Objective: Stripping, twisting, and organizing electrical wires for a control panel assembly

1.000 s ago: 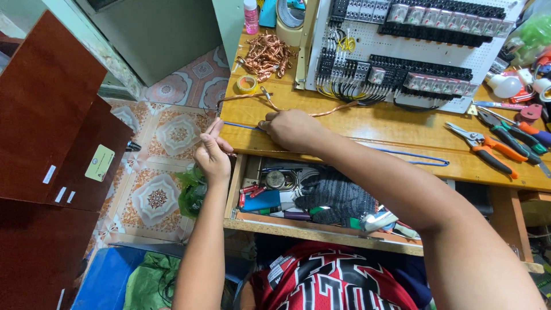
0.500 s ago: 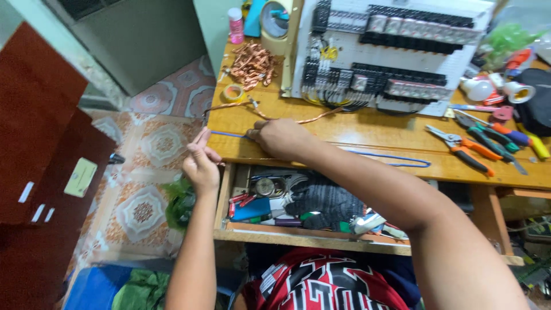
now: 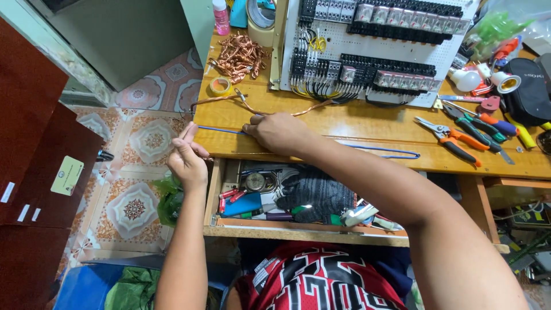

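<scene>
The left hand (image 3: pixel 186 161) pinches the blue wire (image 3: pixel 367 149) off the worktop's (image 3: pixel 356 123) 9 o'clock edge while the right hand (image 3: pixel 275 131) presses it flat, so it lies taut and straight toward 3 o'clock.

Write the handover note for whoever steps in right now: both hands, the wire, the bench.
Left hand: off the bench's left edge, fingers pinched on the end of the blue wire.
Right hand: pressing that wire flat on the wooden bench.
The wire runs right along the bench's front edge and ends in a bend near the orange-handled pliers.
A stripped copper strand lies just behind the right hand; copper scraps are heaped at the back left.
The drawer below stands open.
Done: wire laid out straight. Whether it is cut or stripped cannot be seen.
</scene>
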